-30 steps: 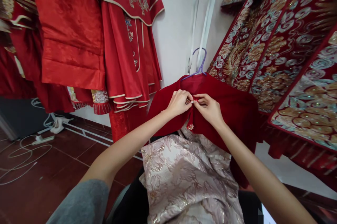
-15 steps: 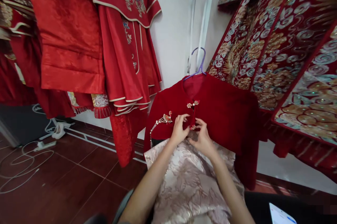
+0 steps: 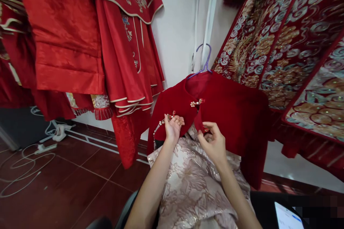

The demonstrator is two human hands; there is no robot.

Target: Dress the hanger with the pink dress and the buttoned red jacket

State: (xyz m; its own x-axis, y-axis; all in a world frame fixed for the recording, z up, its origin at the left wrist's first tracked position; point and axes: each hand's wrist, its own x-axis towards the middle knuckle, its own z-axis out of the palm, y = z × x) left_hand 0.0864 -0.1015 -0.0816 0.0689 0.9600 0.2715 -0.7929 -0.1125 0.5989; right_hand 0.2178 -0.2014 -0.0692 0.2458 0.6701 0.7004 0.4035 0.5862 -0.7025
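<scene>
A dark red velvet jacket (image 3: 231, 114) hangs on a purple hanger (image 3: 206, 65) in front of me, its beaded clasp (image 3: 197, 103) fastened near the neck. My right hand (image 3: 214, 143) pinches the jacket's front edge near the hem and folds it outward, so the inner side of the flap shows. Over the other front panel is my left hand (image 3: 174, 128), palm turned up, fingers loosely curled and holding nothing. It overlaps a beaded tassel brooch (image 3: 161, 123) and partly hides it. Pale pink brocade fabric (image 3: 190, 182) lies below, under my forearms.
Red garments (image 3: 70, 42) with pale piping hang at left. Heavily embroidered garments (image 3: 290, 42) hang at right. A phone (image 3: 288, 216) lies at lower right. White cables (image 3: 27, 161) and a white rack base (image 3: 91, 140) are on the tiled floor.
My left hand has left the jacket's front opening and moved left to the brooch, turning palm up. My right hand has drawn the front edge outward, and the front now gapes below the clasp.
</scene>
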